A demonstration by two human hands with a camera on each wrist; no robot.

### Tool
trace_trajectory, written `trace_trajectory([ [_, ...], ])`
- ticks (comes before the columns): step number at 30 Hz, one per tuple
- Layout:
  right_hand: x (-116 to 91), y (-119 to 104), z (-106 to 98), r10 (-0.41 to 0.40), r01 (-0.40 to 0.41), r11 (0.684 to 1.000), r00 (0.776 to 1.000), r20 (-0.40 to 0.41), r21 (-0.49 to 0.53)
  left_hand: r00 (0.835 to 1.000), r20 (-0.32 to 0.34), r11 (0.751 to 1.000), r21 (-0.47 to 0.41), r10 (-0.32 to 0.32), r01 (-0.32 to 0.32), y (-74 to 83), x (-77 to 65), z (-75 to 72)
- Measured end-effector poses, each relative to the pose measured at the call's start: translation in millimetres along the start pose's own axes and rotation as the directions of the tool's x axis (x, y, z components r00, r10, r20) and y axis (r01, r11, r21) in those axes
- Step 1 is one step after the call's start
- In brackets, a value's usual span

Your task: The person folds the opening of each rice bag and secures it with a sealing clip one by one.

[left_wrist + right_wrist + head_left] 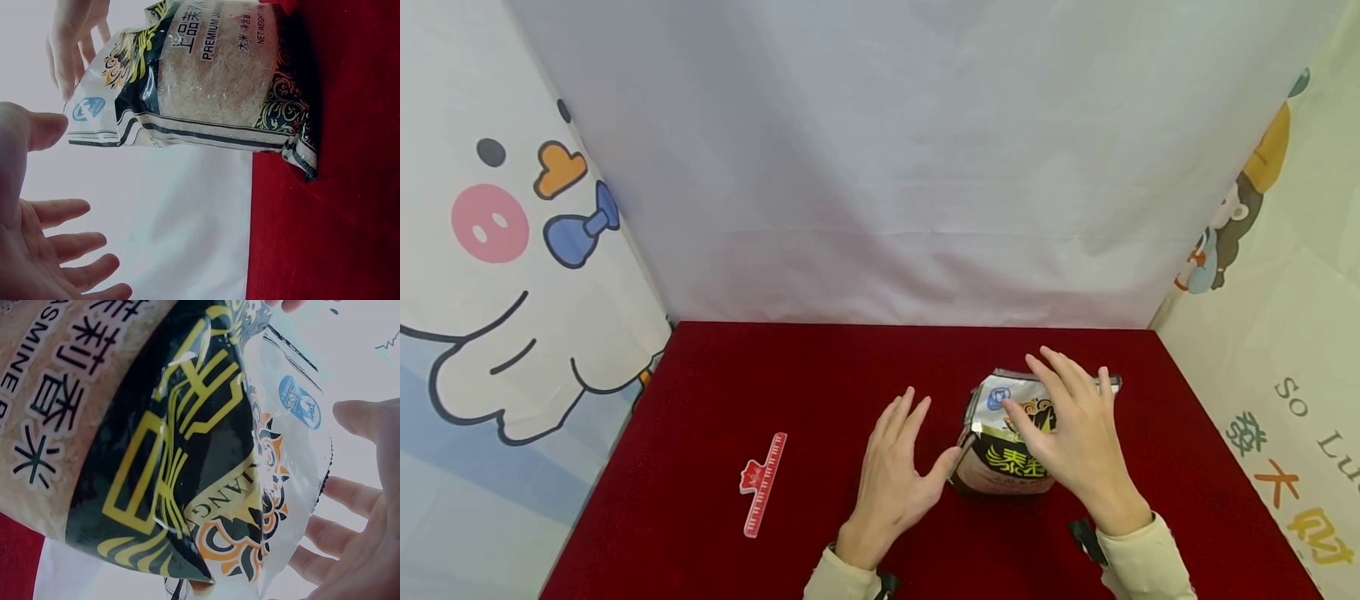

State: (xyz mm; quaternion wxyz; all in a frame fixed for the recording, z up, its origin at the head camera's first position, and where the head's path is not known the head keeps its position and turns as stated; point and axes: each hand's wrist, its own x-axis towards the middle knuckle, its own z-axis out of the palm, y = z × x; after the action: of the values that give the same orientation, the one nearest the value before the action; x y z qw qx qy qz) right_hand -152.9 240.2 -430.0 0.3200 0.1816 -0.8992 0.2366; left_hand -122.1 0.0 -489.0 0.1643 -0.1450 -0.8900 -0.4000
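Note:
A clear plastic bag of rice stands upright on the red table, with a white top and black and yellow printing. Its rice grains and the words "PREMIUM JASMINE" show in the left wrist view on the bag. My left hand is at the bag's left side, fingers spread and holding nothing. Over the bag's upper right is my right hand, its fingers apart. In the right wrist view the fingers of the right hand lie close to the bag's top edge; whether they touch it I cannot tell.
Left of the hands lies a red and white ruler-shaped clip with a small red figure at its side. The dark red tabletop ends at a pale cloth backdrop. Cartoon-printed sheets hang at left and right.

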Motion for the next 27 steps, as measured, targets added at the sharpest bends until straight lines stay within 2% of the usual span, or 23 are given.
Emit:
trace_trajectory([
  [8,-0.3,1.3,-0.4,-0.011,0.011,1.0,1.0,-0.005,-0.013,1.0,-0.002,1.0,0.003,0.015,-0.015,1.4,1.9,2.4],
  [17,-1.6,3.5,0.6,-0.017,0.017,1.0,1.0,-0.005,-0.023,1.0,0.028,1.0,-0.002,-0.004,0.004,2.6,2.9,4.7],
  [27,-1.0,3.9,0.2,-0.012,0.012,1.0,1.0,0.001,-0.018,1.0,0.023,1.0,-0.007,-0.001,0.001,3.6,3.7,6.6],
])
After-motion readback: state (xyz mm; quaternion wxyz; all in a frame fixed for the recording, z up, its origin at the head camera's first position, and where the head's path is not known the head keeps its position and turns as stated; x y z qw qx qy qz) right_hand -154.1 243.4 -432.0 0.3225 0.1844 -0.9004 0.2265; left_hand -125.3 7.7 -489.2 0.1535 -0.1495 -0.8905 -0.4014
